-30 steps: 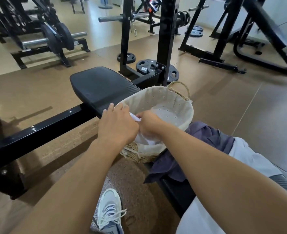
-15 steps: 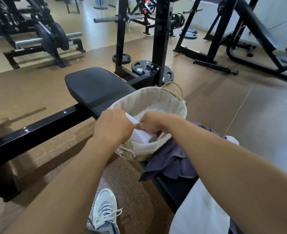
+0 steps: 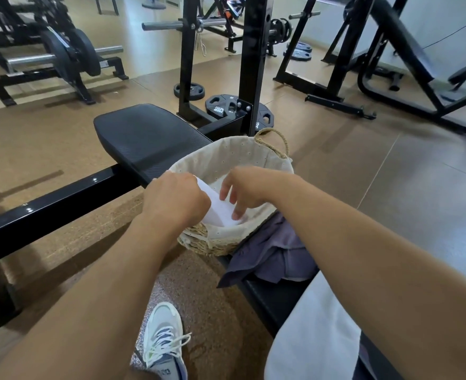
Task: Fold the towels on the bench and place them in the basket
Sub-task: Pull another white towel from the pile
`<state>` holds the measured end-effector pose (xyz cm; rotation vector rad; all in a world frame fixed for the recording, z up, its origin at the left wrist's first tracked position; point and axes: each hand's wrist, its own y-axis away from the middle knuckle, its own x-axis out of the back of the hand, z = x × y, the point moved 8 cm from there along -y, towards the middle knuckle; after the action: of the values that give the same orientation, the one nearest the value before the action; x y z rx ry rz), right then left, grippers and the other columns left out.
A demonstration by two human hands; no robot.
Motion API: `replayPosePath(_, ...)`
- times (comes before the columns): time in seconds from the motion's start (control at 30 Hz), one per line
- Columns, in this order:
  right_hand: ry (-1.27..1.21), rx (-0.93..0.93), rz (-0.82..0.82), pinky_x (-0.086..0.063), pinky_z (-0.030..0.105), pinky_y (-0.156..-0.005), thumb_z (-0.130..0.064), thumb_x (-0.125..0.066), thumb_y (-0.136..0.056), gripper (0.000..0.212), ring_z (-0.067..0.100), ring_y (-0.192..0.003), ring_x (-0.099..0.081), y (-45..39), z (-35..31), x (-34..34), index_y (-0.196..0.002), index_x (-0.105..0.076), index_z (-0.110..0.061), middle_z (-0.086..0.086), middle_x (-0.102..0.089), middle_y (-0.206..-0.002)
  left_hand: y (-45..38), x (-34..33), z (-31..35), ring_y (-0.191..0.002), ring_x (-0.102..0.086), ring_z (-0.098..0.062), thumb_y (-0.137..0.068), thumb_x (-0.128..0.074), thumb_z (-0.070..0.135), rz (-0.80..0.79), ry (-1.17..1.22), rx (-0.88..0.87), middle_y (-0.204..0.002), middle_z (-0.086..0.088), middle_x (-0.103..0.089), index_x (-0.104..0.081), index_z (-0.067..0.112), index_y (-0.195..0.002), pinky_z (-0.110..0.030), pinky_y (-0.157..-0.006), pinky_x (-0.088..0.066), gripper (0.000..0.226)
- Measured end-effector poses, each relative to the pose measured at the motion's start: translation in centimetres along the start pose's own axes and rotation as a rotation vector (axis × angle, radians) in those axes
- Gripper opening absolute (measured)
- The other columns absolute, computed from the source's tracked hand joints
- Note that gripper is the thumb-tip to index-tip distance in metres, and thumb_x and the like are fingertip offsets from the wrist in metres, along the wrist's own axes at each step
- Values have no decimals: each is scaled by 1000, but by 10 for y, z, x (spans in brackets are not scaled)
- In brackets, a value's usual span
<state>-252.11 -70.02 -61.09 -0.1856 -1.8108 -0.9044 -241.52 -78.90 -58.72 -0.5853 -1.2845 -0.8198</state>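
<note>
A round woven basket (image 3: 264,160) with a beige cloth lining stands on the black bench (image 3: 146,138). A folded white towel (image 3: 218,209) lies inside it against the near wall. My left hand (image 3: 174,201) grips the towel's left edge at the basket rim. My right hand (image 3: 243,190) hovers over the towel with fingers spread and loose, fingertips at or just above the cloth. A crumpled purple-grey towel (image 3: 273,256) lies on the bench right behind the basket, toward me. A white towel (image 3: 314,333) drapes over the bench at the lower right.
A black steel frame (image 3: 48,209) runs left from the bench. An upright rack post (image 3: 251,64) stands just beyond the basket, with weight plates (image 3: 221,105) at its foot. My shoe (image 3: 163,341) is on the floor below. More gym machines fill the background.
My right hand has let go of the white towel and lifted, fingers spreading. The left hand keeps its grip. The towel has settled lower in the basket.
</note>
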Motion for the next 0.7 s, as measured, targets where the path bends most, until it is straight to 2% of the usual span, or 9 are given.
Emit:
replayPosePath(0.13,6,4,111,-52,34,-88,-19,-87,-78,56,23,-107,-62,-3,3,-15,-128,-61,-25,-1,-68,-120,3,0,1,-130,-51,-29,-93,-44,23,-24,-49,1,-139,-8,-60,-57,25,-137,-49,-113,-34,46)
replayPosePath(0.2,-94,14,151,-53,35,-89,-22,-87,-79,53,19,-103,-61,6,11,-8,-126,-63,-26,-5,-68,-117,5,2,2,-145,-35,-32,-91,-44,22,-27,-91,22,-144,-10,-55,-56,22,-135,-56,-121,-21,46)
replayPosePath(0.27,-183,43,258,-53,36,-90,-26,-84,-81,46,16,-102,-63,23,21,7,-123,-65,-26,-9,-67,-114,8,8,12,-153,-16,-34,-90,-43,22,19,-123,5,-150,-11,-49,-55,16,-134,-59,-122,-12,46)
replayPosePath(0.33,-265,81,416,-53,34,-90,-29,-79,-86,34,10,-97,-64,49,36,25,-118,-67,-30,-13,-66,-110,12,13,33,-155,-10,-34,-90,-43,23,117,-100,-100,-153,-11,-46,-51,13,-139,-56,-124,-8,51)
replayPosePath(0.43,-388,91,607,-53,26,-85,-26,-73,-91,20,5,-90,-65,99,75,40,-111,-71,-31,-14,-70,-101,25,16,75,-154,-16,-29,-89,-49,21,259,47,-319,-151,-8,-48,-53,13,-140,-48,-126,-9,52)
replayPosePath(0.53,-409,-12,718,-51,22,-80,-18,-71,-92,16,2,-85,-66,150,125,24,-104,-74,-29,-15,-73,-92,56,-5,125,-152,-22,-28,-85,-51,24,236,130,-509,-148,-6,-50,-51,12,-142,-44,-126,-13,58)
replayPosePath(0.6,-307,-74,684,-54,30,-82,-20,-69,-93,18,3,-88,-65,174,151,-10,-104,-72,-34,-17,-72,-96,81,-33,159,-154,-18,-26,-86,-48,26,127,93,-642,-154,-4,-44,-48,15,-143,-43,-125,-13,58)
replayPosePath(0.7,-97,-116,443,-48,34,-101,-31,-64,-97,36,4,-121,-54,202,171,-84,-131,-60,-43,-19,-61,-133,112,-80,192,-156,-8,-23,-99,-44,31,-85,26,-787,-161,1,-31,-42,21,-147,-44,-126,-8,50)
